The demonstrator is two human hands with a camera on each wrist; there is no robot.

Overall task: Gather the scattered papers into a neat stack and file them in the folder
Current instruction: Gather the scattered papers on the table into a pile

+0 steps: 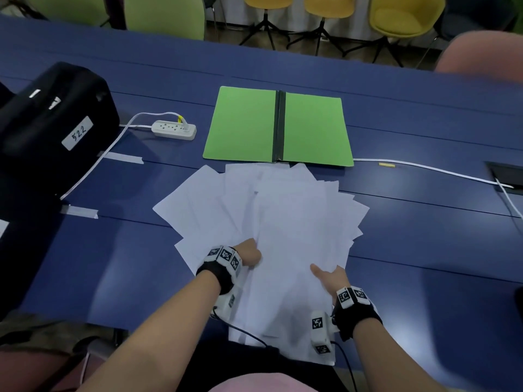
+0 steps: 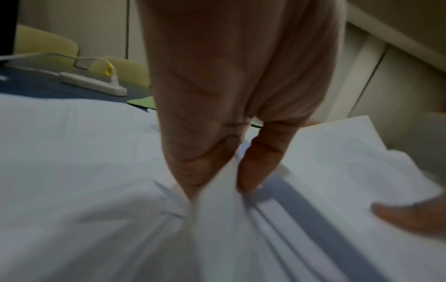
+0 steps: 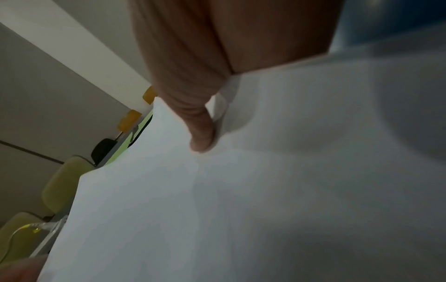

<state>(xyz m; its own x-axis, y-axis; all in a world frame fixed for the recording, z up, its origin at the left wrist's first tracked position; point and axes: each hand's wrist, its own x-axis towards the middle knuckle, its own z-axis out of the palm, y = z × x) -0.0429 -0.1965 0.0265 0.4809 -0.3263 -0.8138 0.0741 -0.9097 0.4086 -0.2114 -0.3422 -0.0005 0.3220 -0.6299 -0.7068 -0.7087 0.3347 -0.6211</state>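
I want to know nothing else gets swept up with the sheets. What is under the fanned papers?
Around the papers only the blue table shows. Both hands hold their near edge: left hand, right hand. Anything lying under the sheets is covered.

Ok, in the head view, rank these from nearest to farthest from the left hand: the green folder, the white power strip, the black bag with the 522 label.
Measured from the left hand, which grips the papers:
1. Green folder, lying open straight ahead, beyond the papers.
2. White power strip, ahead and to the left, beside the folder; only a little farther away.
3. Black bag, far left on the table.
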